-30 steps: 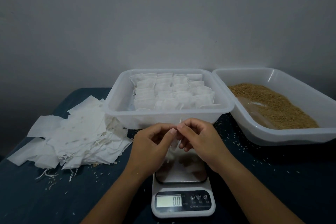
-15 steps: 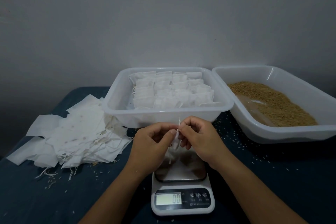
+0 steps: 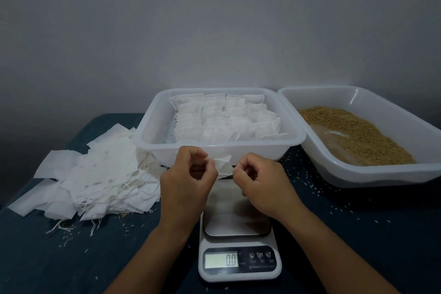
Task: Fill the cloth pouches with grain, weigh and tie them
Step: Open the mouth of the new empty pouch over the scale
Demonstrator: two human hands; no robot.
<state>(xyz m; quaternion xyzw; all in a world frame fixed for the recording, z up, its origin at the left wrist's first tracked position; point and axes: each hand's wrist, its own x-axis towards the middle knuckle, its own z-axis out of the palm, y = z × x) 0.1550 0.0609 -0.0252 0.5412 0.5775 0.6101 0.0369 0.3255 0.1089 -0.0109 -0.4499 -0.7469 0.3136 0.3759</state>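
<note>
A small white cloth pouch (image 3: 223,165) hangs between my two hands above the scale. My left hand (image 3: 188,182) pinches its left edge, and my right hand (image 3: 261,184) pinches its right edge, fingers curled. Below them stands a white digital scale (image 3: 239,249) whose display reads 0.0 and whose steel platform holds nothing. Brown grain (image 3: 360,135) lies in a clear tray (image 3: 372,175) at the right. Another clear tray (image 3: 296,137) behind my hands holds several rows of filled white pouches (image 3: 222,119).
A loose heap of flat empty pouches (image 3: 95,176) with trailing strings covers the left of the dark blue table (image 3: 358,234). Stray grains are scattered over the cloth around the trays and the heap. A grey wall stands close behind.
My hands have moved apart a little, and the pouch that was bunched between the fingertips now spreads out between them.
</note>
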